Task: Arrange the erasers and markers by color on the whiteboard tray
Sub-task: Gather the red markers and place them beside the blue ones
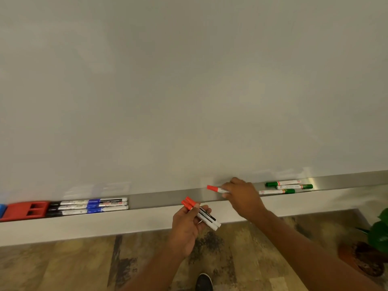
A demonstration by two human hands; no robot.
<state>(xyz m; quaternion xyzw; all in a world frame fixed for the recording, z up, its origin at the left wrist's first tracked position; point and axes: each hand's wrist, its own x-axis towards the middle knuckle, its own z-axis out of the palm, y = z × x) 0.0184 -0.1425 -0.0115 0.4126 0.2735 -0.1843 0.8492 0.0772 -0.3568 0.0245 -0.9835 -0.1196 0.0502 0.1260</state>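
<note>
My left hand (pixel 188 225) holds two red-capped markers (pixel 201 214) just in front of the metal whiteboard tray (pixel 159 199). My right hand (pixel 243 197) grips a third red-capped marker (pixel 214 188) over the tray's middle, cap pointing left. Three green markers (pixel 287 186) lie in the tray to the right. At the left end lie three blue markers (pixel 107 204), three black markers (pixel 63 207), a red eraser (pixel 27 210) and, at the frame edge, a blue eraser (pixel 1 208).
The whiteboard (pixel 189 91) fills the view above the tray. A potted plant (pixel 373 244) stands on the wooden floor at the lower right. A dark shoe (pixel 203 282) shows at the bottom.
</note>
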